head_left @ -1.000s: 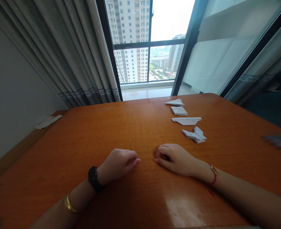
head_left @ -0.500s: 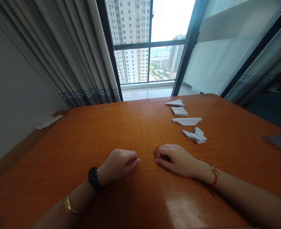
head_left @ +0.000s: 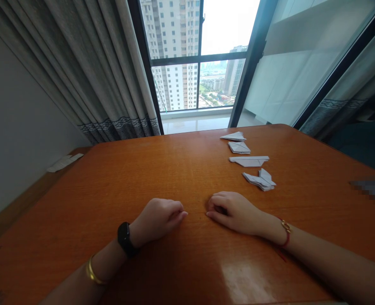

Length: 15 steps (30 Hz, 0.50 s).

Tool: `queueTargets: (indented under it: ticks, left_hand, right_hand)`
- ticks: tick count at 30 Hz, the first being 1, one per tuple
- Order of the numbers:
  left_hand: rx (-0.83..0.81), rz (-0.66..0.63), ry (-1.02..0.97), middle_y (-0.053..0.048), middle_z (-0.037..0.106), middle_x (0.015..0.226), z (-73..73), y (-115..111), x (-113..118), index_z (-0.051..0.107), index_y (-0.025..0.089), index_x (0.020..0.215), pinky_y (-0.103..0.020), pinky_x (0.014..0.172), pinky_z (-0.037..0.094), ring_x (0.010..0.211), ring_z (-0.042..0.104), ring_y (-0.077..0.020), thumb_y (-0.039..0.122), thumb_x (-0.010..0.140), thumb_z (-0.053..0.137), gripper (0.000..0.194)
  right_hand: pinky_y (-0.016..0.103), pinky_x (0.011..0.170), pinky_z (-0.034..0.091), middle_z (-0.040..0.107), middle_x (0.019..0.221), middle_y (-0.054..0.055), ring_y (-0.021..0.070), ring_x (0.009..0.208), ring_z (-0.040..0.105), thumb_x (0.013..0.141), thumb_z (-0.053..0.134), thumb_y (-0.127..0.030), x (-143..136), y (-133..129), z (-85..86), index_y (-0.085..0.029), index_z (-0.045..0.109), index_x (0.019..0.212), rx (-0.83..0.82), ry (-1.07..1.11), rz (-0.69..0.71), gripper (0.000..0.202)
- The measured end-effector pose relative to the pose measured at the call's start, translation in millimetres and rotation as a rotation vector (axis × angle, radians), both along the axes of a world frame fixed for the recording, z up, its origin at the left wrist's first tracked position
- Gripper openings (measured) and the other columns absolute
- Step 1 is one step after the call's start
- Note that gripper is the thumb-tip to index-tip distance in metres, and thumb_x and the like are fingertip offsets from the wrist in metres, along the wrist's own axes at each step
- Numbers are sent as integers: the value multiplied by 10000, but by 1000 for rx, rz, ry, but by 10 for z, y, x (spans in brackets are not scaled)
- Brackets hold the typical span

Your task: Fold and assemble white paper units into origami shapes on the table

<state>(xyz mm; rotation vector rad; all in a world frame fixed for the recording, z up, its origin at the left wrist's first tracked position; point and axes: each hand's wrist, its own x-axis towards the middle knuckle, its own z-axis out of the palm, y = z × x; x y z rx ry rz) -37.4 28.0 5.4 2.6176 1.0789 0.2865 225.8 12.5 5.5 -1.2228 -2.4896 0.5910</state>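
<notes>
My left hand [head_left: 163,217] rests on the wooden table with its fingers curled in and the thumb against them; nothing shows in it. Facing it across a small gap, my right hand [head_left: 233,213] lies with fingers bent toward the thumb, also holding nothing visible. Just beyond the right hand is a folded white paper piece [head_left: 262,180] with a raised flap. Behind that lie a long flat folded paper [head_left: 249,161], a squarish folded paper [head_left: 239,148] and a pointed folded paper [head_left: 234,136], in a row toward the far edge. Neither hand touches the papers.
The brown table [head_left: 126,173] reaches to a window and a grey curtain [head_left: 111,76]. A pale flat item [head_left: 65,162] lies on a ledge at the left by the wall. Near the right edge is a blurred-out grey object [head_left: 373,190].
</notes>
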Motion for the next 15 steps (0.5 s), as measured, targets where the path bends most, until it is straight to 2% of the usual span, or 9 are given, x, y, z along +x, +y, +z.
queueTargets:
  ticks: [15]
  left_hand:
    - [8,2,4,17,603,656,-5,-1,11,581,188,732,-243,562,300,579,515,-118,330,938,485,268]
  right_hand:
    - [265,722,409,672,820,4,152,762,601,893,574,-286,11,5,-8,-203,602,808,-12,-5,-2,122]
